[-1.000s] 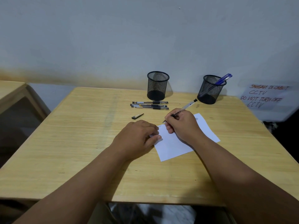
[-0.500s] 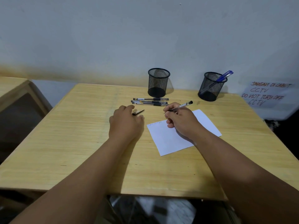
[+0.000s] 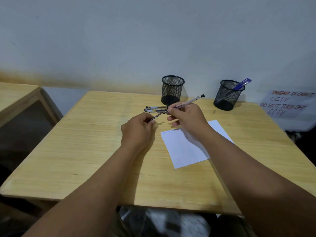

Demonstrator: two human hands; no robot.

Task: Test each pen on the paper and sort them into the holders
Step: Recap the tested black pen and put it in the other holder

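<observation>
Pinching a small black pen cap (image 3: pixel 155 117) in your left hand (image 3: pixel 136 132), your right hand (image 3: pixel 188 118) fingers clamp a slim white pen (image 3: pixel 185 103) at frame centre, above the light wooden desk (image 3: pixel 85 142).

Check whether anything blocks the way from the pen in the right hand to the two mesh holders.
Nothing visible does. The pen in the right hand is lifted above the table; bare tabletop lies before the empty holder and the holder with the blue pen.

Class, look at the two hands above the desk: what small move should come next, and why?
Probably push the cap in the left hand onto the tip of the pen held by the right hand. Cap and tip point at each other, almost meeting, and the paper already carries a test scribble.
</observation>
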